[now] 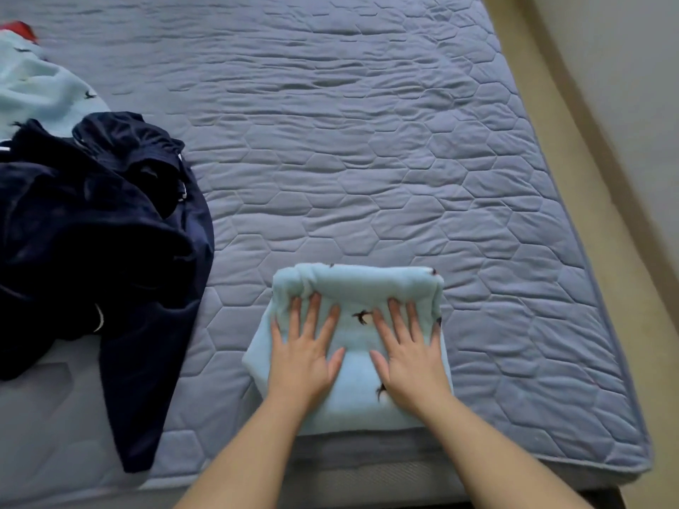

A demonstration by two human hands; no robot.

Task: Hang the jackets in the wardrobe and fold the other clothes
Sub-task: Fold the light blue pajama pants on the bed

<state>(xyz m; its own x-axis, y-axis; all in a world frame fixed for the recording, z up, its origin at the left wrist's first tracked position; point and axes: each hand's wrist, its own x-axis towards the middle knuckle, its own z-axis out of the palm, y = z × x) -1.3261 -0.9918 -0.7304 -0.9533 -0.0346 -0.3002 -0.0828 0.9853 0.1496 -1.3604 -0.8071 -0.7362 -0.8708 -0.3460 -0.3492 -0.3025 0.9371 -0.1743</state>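
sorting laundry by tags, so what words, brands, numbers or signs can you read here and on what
None: no words, brands, numbers or signs can be read anywhere.
folded light blue garment: only small dark bird shapes, no lettering.
dark navy garment: white trim, no label showing.
quilted bed cover: stitched hexagons only.

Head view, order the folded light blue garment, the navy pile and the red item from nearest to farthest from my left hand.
1. Folded light blue garment, directly under the left hand.
2. Navy pile, off to the left.
3. Red item, far top-left corner.
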